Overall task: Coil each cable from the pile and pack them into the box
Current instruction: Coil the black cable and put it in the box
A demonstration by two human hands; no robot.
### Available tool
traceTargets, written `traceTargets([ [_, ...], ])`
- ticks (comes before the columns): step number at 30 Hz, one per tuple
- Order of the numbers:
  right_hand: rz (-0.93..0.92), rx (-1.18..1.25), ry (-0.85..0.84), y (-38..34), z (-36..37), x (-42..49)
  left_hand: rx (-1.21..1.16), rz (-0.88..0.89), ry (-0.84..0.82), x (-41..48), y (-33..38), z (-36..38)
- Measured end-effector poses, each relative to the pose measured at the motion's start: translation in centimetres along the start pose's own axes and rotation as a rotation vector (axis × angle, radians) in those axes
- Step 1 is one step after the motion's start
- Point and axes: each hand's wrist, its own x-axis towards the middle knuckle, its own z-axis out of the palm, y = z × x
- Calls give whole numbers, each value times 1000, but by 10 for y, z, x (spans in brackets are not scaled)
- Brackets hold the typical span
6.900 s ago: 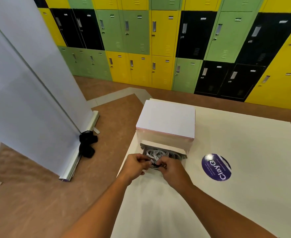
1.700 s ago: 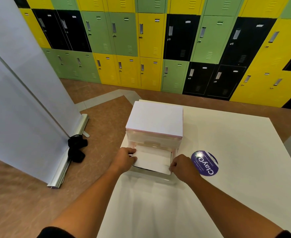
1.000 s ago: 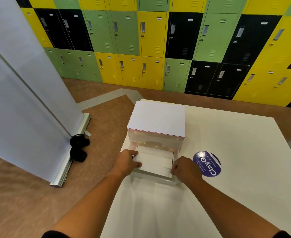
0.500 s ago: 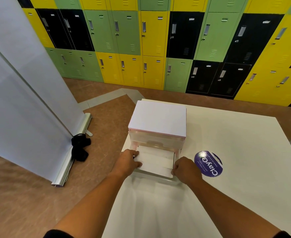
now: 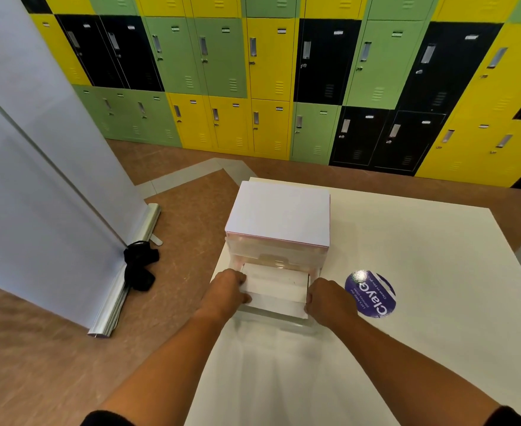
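Observation:
A small white box (image 5: 276, 289) with its flaps folded shut lies on the white table (image 5: 407, 302), in front of a clear plastic drawer unit (image 5: 279, 219) topped with white paper. My left hand (image 5: 227, 290) grips the box's left side. My right hand (image 5: 327, 298) grips its right side. No cables show; the shut flaps hide whatever is inside the box.
A round purple sticker (image 5: 371, 294) lies on the table right of my right hand. A white roll-up banner (image 5: 37, 179) stands on the floor at left with a black strap (image 5: 139, 265) at its base. Coloured lockers (image 5: 284, 72) line the far wall.
6.9 s ago the box was open with white cables showing and both hands at its mouth. Now the flaps are shut and each hand holds a side. Little has moved over the last second.

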Motion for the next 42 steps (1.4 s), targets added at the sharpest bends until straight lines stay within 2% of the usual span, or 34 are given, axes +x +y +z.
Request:
traceTargets([
  [9,-12,-91,10,-2,-3,0,11,5,-5,5,0,-1],
  [19,-122,-349,74,-11,-1,-18,19,27,32,2,-1,3],
  [23,-124,-343,52,-12,0,-22,30,45,48,0,-1,4],
  [28,-104,-201,13,-6,-7,-17,29,51,61,-2,0,4],
  [42,-70,-245,52,-10,-4,-4,36,44,32,12,-3,1],
])
